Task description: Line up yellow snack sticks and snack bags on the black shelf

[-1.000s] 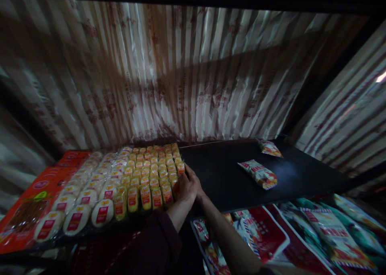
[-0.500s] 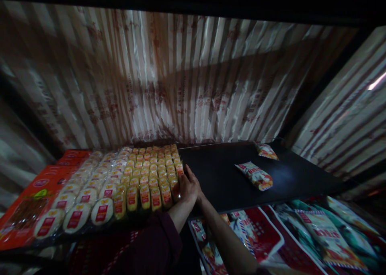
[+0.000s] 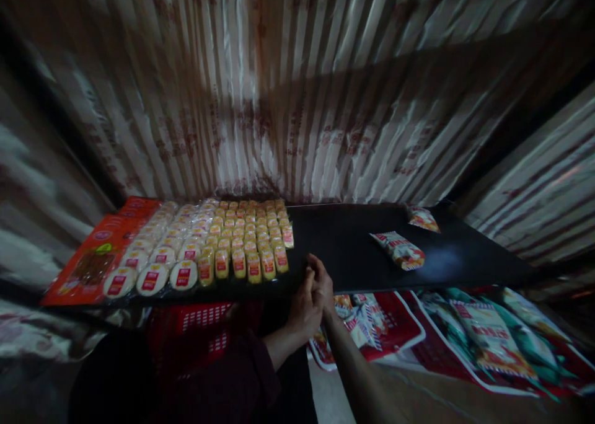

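Observation:
My left hand (image 3: 302, 303), in a dark red sleeve, and my right hand (image 3: 324, 281), on a bare forearm, are side by side at the front edge of a black shelf (image 3: 344, 253). The left fingers reach up, stretched, with nothing visible in them. Most of the right hand is behind the left, so its fingers are unclear. Just left of the hands lie neat rows of small yellow packets (image 3: 246, 244), apart from both hands. Further left are rows of round white packets (image 3: 158, 256) and flat red packs (image 3: 93, 256).
A loose snack packet (image 3: 398, 250) and another one (image 3: 423, 218) lie on the shelf's right half. Below the shelf are a red plastic basket (image 3: 204, 331) and large red and green bags (image 3: 483, 337). Striped plastic sheeting (image 3: 297, 101) closes the back and sides.
Both hands have drawn back from the right side of the yellow packet rows to the shelf's front edge. The camera has pulled back and tilted down, showing the red basket.

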`<state>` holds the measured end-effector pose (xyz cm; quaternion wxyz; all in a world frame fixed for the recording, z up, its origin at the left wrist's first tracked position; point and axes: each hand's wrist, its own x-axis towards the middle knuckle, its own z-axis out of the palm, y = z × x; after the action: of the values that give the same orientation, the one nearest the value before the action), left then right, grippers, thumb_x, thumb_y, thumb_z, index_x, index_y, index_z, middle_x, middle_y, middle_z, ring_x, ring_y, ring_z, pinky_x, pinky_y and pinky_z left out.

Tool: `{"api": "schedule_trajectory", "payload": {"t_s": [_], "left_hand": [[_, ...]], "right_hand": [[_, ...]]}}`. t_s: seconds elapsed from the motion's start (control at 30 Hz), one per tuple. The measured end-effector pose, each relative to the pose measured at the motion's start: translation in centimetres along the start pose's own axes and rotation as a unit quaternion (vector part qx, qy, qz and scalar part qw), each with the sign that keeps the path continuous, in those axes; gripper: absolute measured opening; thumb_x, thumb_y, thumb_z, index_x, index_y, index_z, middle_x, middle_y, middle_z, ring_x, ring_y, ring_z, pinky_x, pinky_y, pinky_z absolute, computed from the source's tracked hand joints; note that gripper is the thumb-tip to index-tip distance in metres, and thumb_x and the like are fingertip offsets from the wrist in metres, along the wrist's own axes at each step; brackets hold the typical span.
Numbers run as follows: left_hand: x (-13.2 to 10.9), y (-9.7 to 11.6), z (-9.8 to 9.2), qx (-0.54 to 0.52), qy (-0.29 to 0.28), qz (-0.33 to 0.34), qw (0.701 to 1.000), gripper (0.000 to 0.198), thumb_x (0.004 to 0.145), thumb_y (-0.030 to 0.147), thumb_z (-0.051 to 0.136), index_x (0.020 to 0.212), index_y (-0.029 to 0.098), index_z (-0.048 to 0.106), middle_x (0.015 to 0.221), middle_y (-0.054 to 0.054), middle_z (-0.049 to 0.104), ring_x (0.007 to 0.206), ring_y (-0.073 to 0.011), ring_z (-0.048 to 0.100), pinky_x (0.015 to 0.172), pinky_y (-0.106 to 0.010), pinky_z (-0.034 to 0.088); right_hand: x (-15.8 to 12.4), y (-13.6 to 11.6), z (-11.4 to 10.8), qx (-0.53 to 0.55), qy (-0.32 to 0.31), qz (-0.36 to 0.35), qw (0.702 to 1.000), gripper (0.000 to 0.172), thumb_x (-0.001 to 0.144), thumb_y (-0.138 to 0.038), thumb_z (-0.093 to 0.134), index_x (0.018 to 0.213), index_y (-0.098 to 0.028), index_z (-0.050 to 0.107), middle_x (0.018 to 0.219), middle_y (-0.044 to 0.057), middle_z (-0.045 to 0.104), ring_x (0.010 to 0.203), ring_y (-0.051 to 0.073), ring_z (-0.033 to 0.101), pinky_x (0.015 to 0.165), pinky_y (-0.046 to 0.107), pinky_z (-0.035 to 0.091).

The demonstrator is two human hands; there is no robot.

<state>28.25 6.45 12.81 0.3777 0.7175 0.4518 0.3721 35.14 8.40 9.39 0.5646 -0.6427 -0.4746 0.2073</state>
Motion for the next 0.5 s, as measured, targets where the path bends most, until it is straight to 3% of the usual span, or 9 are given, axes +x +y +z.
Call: {"api": "schedule_trajectory", "payload": {"t_s": [0.07, 0.13, 0.3, 0.37, 0.5], "left_hand": [[-2.9, -0.8, -3.3, -0.016, -0.043, -0.026, 0.999, 0.056, 0.084, 0.027, 0.047, 0.138, 0.017, 0.041, 0.139, -0.009, 0.049, 0.124, -0.0211, 0.051, 0.101, -0.031, 0.044], [-5.4, -1.6, -6.6, -0.084, -0.138, -0.054, 0.985, 0.057, 0.084, 0.030, 0.047, 0.139, 0.019, 0.039, 0.139, -0.008, 0.049, 0.120, -0.0197, 0.053, 0.100, -0.031, 0.044], [-9.4, -4.9, -13.0, -0.138, -0.254, -0.035, 0.957, 0.054, 0.080, 0.030, 0.054, 0.133, 0.023, 0.046, 0.130, -0.005, 0.058, 0.111, -0.0198, 0.058, 0.098, -0.033, 0.043], [-10.8, -6.9, -14.9, -0.148, -0.275, -0.064, 0.948, 0.058, 0.077, 0.033, 0.059, 0.132, 0.021, 0.046, 0.128, -0.007, 0.058, 0.112, -0.0214, 0.057, 0.099, -0.035, 0.042], [-13.3, -11.5, -18.0, -0.192, -0.278, -0.214, 0.917, 0.071, 0.070, 0.040, 0.068, 0.134, 0.019, 0.044, 0.131, -0.012, 0.055, 0.120, -0.0247, 0.052, 0.101, -0.038, 0.039]], "right_hand": [[-1.7, -1.0, 0.2, -0.009, -0.002, 0.010, 1.000, 0.049, 0.079, -0.040, 0.050, 0.121, -0.016, 0.056, 0.122, 0.014, 0.062, 0.111, 0.026, 0.059, 0.097, 0.044, 0.045], [-3.8, -2.0, 0.6, 0.000, -0.013, -0.004, 1.000, 0.045, 0.082, -0.041, 0.048, 0.119, -0.016, 0.057, 0.119, 0.014, 0.063, 0.109, 0.026, 0.059, 0.095, 0.043, 0.046], [-10.5, -3.7, 3.2, 0.035, -0.062, -0.066, 0.995, 0.031, 0.081, -0.034, 0.047, 0.102, -0.019, 0.064, 0.099, 0.008, 0.069, 0.094, 0.022, 0.064, 0.083, 0.034, 0.051], [-12.9, -4.0, 5.0, 0.041, -0.118, -0.053, 0.991, 0.030, 0.078, -0.027, 0.045, 0.100, -0.020, 0.064, 0.096, 0.007, 0.070, 0.089, 0.020, 0.065, 0.078, 0.032, 0.053], [-15.6, -4.2, 9.4, -0.046, -0.264, 0.053, 0.962, 0.036, 0.071, -0.013, 0.043, 0.099, -0.018, 0.065, 0.099, 0.007, 0.071, 0.091, 0.019, 0.067, 0.081, 0.029, 0.051]]}}
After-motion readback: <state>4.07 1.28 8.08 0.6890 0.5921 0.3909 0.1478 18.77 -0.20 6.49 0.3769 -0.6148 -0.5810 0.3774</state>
